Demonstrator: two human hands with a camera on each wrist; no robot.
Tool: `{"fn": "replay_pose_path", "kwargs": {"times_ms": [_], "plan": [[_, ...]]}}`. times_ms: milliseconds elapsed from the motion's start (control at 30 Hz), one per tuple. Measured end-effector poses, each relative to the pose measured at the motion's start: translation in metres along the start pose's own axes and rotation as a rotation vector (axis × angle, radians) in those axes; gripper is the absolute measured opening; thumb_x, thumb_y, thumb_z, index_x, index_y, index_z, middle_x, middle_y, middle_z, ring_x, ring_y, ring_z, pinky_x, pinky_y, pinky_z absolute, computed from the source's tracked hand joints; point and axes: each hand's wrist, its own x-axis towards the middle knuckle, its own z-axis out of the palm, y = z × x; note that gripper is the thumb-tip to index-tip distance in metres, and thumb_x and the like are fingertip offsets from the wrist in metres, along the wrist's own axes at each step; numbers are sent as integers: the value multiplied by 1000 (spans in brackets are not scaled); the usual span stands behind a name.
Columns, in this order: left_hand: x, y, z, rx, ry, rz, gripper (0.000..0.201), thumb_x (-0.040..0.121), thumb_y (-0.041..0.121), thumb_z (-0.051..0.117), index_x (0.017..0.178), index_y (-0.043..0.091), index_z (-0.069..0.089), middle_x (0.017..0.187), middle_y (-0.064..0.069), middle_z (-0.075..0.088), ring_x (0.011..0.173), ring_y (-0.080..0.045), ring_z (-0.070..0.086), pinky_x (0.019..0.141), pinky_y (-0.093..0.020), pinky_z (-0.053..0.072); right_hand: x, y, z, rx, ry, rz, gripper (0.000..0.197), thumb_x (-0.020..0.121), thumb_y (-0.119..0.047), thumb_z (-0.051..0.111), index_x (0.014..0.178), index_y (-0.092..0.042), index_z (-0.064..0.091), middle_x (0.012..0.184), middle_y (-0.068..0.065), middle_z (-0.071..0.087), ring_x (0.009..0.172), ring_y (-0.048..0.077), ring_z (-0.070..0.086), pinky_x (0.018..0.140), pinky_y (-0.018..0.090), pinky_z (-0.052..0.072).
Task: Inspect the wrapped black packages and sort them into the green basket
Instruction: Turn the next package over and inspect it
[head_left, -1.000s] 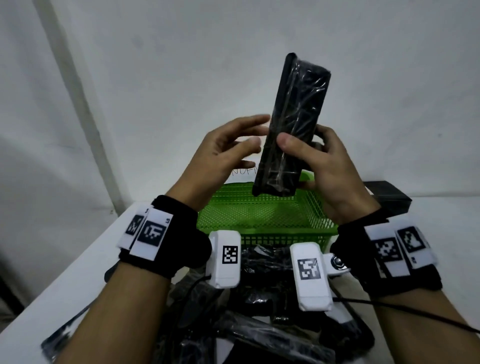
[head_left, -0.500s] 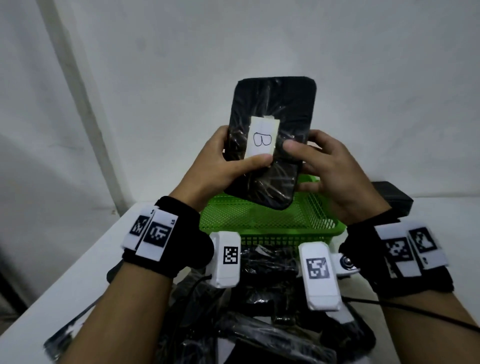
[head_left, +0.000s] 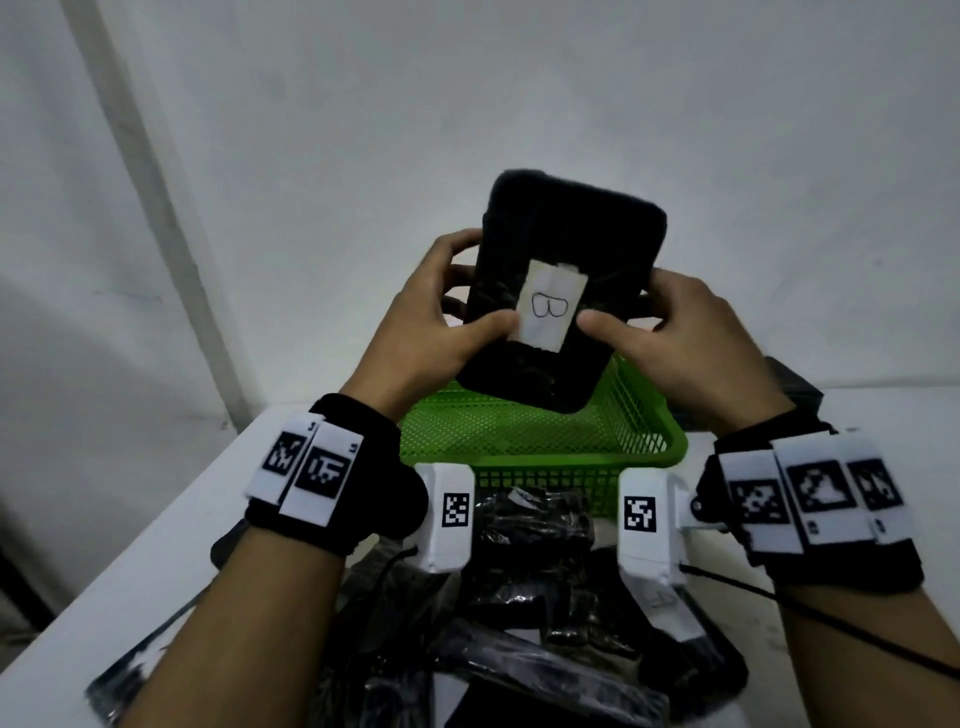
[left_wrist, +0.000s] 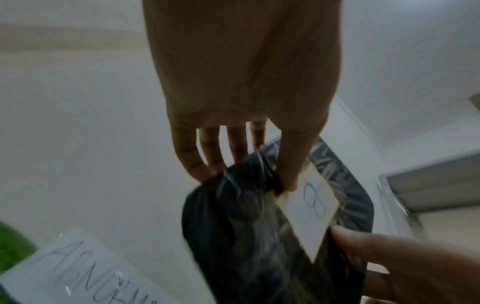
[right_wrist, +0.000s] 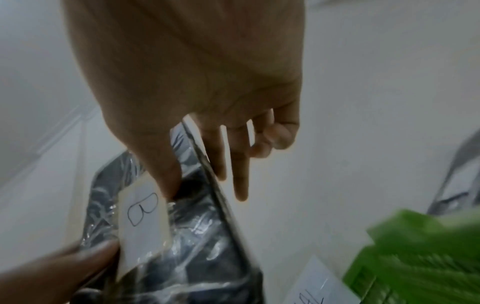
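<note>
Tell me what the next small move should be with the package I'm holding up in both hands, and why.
Probably lower the wrapped black package into the green basket. Its white label faces you and reads B, so the check looks done. The left hand and right hand both grip it just above the basket.

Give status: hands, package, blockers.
Both hands, left hand and right hand, grip the wrapped package, label marked B facing up. Held above green basket. Nothing blocking.

Plain white wall (head_left: 519, 93), white table (head_left: 171, 525)
</note>
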Motion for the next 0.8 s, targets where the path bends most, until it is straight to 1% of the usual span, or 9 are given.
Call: {"fn": "replay_pose_path", "kwargs": {"times_ms": [100, 233, 333, 400, 467, 533, 633, 733, 800], "plan": [[-3, 11, -1, -39, -115, -31, 56, 95, 32, 63, 146, 38, 40, 132, 10, 61, 117, -8, 61, 83, -28, 52, 0, 0, -3, 58, 87, -59, 45, 80, -31, 77, 123, -34, 63, 113, -15, 68, 103, 12, 68, 81, 30, 52], [-7, 25, 0, -144, -210, -77, 53, 90, 58, 46, 139, 39, 48, 131, 14, 63, 121, -4, 59, 89, -36, 55, 2, 0, -3, 439, -106, -46, 69, 70, -51, 80, 132, -30, 55, 119, -12, 67, 110, 17, 69, 86, 42, 60], [-6, 25, 2, -217, -147, -54, 47, 94, 41, 59, 138, 28, 51, 129, 7, 63, 110, -5, 66, 89, -30, 56, 1, -6, -7, 736, -200, 51, 53, 83, -51, 70, 126, -24, 57, 116, -4, 69, 105, 23, 72, 88, 39, 61], [-5, 23, 4, -256, -86, -12, 38, 95, 20, 64, 132, 16, 55, 120, 0, 65, 101, -6, 69, 82, -23, 56, 1, -9, -7, 790, -176, 34, 39, 87, -39, 69, 121, -25, 58, 116, -4, 67, 97, 17, 72, 87, 37, 59], [-4, 20, 5, -276, -63, 13, 32, 93, 12, 66, 124, 11, 59, 114, -3, 66, 98, -8, 69, 79, -21, 55, 1, -7, -5, 784, -157, -9, 38, 87, -27, 68, 124, -26, 60, 126, 1, 63, 94, 10, 71, 90, 37, 58], [-3, 19, 5, -289, -50, 33, 30, 90, 10, 68, 120, 10, 61, 111, -5, 68, 98, -10, 69, 77, -22, 56, 0, -8, -4, 780, -157, -46, 34, 90, -19, 66, 124, -25, 62, 130, 5, 62, 93, 7, 71, 89, 32, 60], [-1, 16, 7, -273, -26, 67, 34, 87, 14, 74, 118, 9, 64, 114, -8, 70, 106, -19, 69, 80, -30, 58, -1, -10, -1, 799, -77, -89, 24, 92, -8, 66, 115, -18, 66, 113, 5, 68, 90, 8, 70, 78, 24, 57], [-1, 11, 13, -209, 14, 86, 37, 82, 29, 75, 115, 15, 66, 116, -6, 70, 109, -22, 69, 92, -43, 57, 3, -7, 7, 766, 36, -87, 21, 84, -16, 72, 103, -23, 70, 101, 1, 74, 95, 16, 71, 82, 32, 59], [-1, 7, 15, -213, 4, 71, 33, 86, 24, 74, 116, 15, 65, 118, -4, 69, 108, -20, 68, 87, -39, 58, 4, -4, 10, 739, 31, -89, 26, 74, -25, 75, 100, -29, 72, 105, 1, 74, 103, 22, 71, 88, 39, 59]]}}
